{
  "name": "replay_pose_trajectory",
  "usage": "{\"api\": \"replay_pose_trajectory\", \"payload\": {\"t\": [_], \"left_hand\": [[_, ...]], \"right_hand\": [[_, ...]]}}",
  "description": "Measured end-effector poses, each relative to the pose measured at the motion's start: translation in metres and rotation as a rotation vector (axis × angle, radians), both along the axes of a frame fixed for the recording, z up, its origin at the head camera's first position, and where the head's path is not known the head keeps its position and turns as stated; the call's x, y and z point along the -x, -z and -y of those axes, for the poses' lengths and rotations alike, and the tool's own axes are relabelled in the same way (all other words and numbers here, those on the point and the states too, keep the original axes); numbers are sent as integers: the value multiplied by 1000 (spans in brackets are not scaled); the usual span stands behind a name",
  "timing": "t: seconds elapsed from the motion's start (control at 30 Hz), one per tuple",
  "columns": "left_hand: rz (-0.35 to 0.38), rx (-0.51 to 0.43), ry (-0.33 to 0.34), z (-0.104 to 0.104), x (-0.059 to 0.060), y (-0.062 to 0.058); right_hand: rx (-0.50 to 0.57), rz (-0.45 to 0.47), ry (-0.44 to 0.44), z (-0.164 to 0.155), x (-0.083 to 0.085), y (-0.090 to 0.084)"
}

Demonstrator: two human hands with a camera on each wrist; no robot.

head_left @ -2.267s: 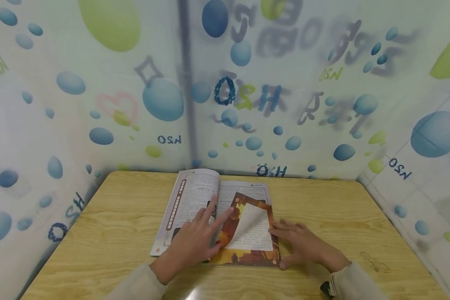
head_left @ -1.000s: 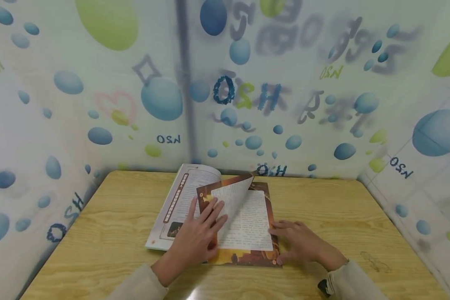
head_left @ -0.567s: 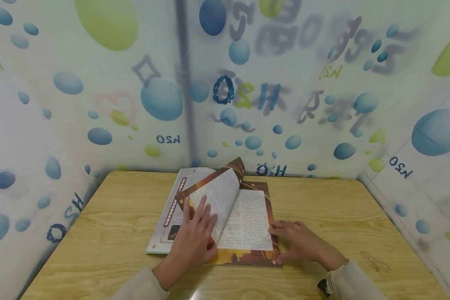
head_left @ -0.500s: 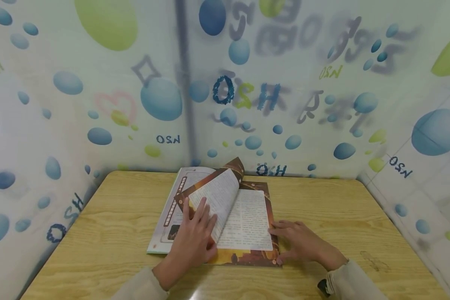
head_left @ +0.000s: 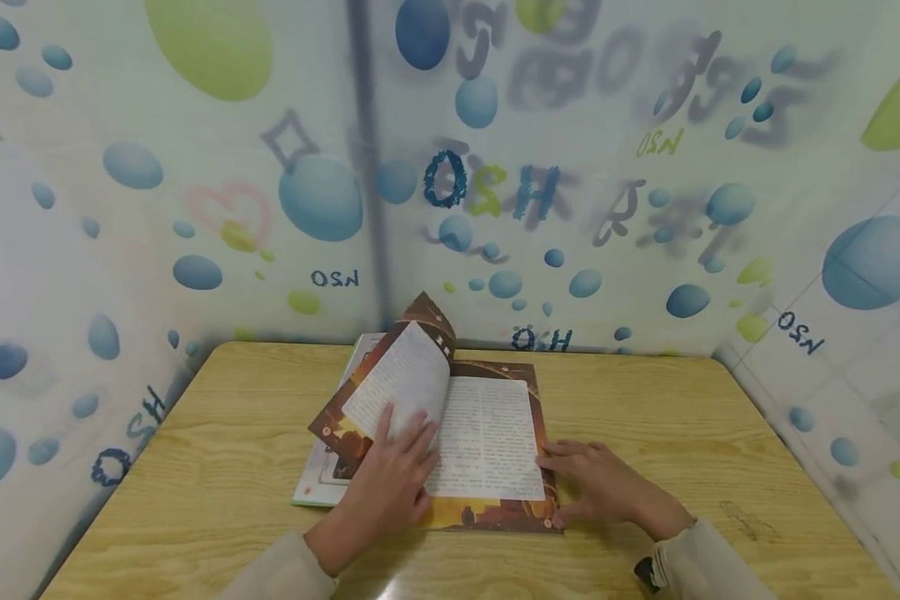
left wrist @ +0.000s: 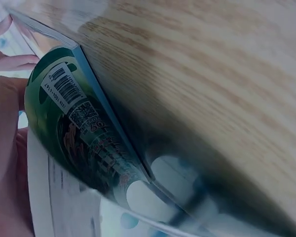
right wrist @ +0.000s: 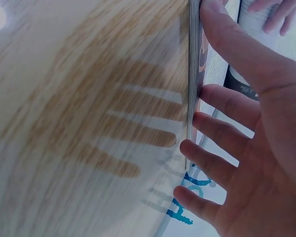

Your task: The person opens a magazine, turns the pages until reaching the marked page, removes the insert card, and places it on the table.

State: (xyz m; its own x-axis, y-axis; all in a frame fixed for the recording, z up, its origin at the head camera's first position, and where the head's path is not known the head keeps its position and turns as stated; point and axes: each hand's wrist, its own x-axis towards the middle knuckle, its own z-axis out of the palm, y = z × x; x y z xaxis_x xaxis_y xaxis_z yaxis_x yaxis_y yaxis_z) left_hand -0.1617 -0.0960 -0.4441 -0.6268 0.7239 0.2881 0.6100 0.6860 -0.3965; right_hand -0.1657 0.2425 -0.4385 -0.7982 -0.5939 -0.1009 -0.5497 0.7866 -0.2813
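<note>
A magazine (head_left: 495, 437) lies spread on the wooden table, with text framed in a brown and orange border on its right page. A half-turned leaf (head_left: 408, 371) leans over the left side, its far corner curling up. My left hand (head_left: 392, 483) presses on this leaf near the spine, fingers extended. Its green back cover (left wrist: 81, 116) with a barcode shows in the left wrist view, bowed up off the table. My right hand (head_left: 607, 487) touches the magazine's right edge with spread fingertips; the right wrist view shows them against the stacked page edges (right wrist: 193, 64).
The wooden table (head_left: 645, 408) extends around the magazine on both sides. Behind it stands a pale wall covering (head_left: 592, 167) printed with blue and green drops and lettering. A dark object (head_left: 647, 575) sits at the right cuff.
The leaf has swung from the right side over to the left, with my left hand moving left along with it. My right hand has stayed at the right edge.
</note>
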Motion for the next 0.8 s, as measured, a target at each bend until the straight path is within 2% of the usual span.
{"api": "replay_pose_trajectory", "payload": {"t": [0.1, 0.37, 0.6, 0.8], "left_hand": [[39, 15, -30, 1, -1, 0], [186, -120, -66, 4, -4, 2], [325, -146, -123, 4, -5, 2], [387, -183, -160, 6, -5, 2]], "right_hand": [[-1, -1, -3, 0, 0, 0], [-3, -5, -11, 0, 0, 0], [-9, -29, -16, 0, 1, 0], [-3, -18, -20, 0, 1, 0]]}}
